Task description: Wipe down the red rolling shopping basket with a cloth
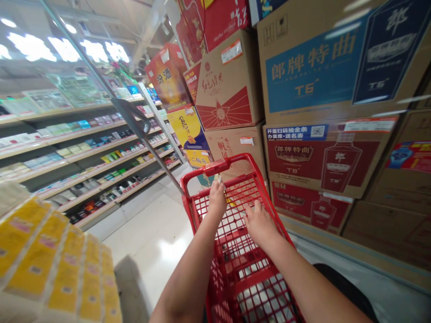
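Observation:
A red plastic shopping basket with grid walls stands in front of me, tilted in view. My left hand is over its far part, near the red carry handle. Its fingers are drawn together, with a small whitish bit at the tips that I cannot make out. My right hand hovers over the basket's right side, fingers apart and holding nothing. A small yellow thing shows between the hands, partly hidden. The long metal pull rod with a dark grey grip rises from the basket's far left corner.
Stacked cardboard cartons form a wall on the right. Shelves of small packages line the far left. Yellow packs are piled at the near left. Pale shiny floor lies between them and the basket.

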A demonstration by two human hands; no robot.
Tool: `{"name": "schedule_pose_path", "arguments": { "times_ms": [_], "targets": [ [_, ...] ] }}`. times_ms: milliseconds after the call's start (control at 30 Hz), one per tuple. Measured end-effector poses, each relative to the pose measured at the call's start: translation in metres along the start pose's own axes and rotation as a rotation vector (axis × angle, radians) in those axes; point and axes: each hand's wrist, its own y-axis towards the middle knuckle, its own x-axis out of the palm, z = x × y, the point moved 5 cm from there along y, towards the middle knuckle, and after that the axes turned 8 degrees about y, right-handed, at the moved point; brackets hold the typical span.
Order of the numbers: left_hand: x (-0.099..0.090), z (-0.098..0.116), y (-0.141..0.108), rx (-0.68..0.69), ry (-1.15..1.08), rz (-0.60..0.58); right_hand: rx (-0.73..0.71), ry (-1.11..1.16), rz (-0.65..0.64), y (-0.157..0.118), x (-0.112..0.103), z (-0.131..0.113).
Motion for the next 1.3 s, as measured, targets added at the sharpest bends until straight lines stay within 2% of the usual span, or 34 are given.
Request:
{"name": "schedule_pose_path", "arguments": {
  "times_ms": [133,200,300,333,467,500,633,767,800,933,967,1100,1133,1233,1300],
  "targets": [
    [0.007,0.013,0.004,0.262,-0.034,-0.131,-0.006,-0.004,-0.004,0.001,-0.001,-0.001],
    [0.005,0.01,0.006,0.253,-0.009,-0.144,-0.01,0.007,-0.001,0.002,-0.001,-0.001],
    [0.001,0.001,0.009,0.129,-0.017,-0.077,-0.008,0.021,0.003,0.004,-0.002,-0.001],
    [0.002,0.001,0.009,0.138,-0.031,-0.078,-0.005,0.02,0.004,0.004,-0.002,0.0],
    [0.006,0.004,0.007,0.34,-0.032,-0.191,-0.003,0.019,-0.002,0.004,-0.004,0.001],
    [0.005,0.0,0.009,0.325,-0.018,-0.184,-0.006,0.021,-0.003,0.004,-0.004,0.001],
    [0.002,-0.019,0.015,0.096,-0.015,-0.087,-0.008,0.029,-0.01,0.004,-0.004,0.0],
    [0.011,-0.005,0.013,0.247,-0.062,-0.172,-0.001,0.027,-0.005,0.005,-0.001,0.001],
    [0.011,-0.005,0.014,0.243,-0.067,-0.165,-0.003,0.029,-0.001,0.005,-0.001,0.001],
    [0.006,-0.019,0.02,0.058,-0.051,-0.068,-0.012,0.027,-0.001,0.004,-0.001,0.0],
    [0.006,-0.02,0.019,0.058,-0.046,-0.069,-0.011,0.026,-0.004,0.004,-0.001,0.001],
    [0.006,-0.009,0.013,0.245,-0.047,-0.175,-0.01,0.032,-0.011,0.004,-0.002,0.002],
    [0.005,-0.009,0.013,0.254,-0.041,-0.19,-0.013,0.033,-0.01,0.004,-0.002,0.002],
    [-0.002,-0.013,0.012,0.142,0.002,-0.159,-0.019,0.028,-0.004,0.003,-0.002,0.002],
    [-0.005,-0.009,0.008,0.128,0.013,-0.136,-0.014,0.021,-0.005,0.003,-0.001,0.002]
  ]
}}
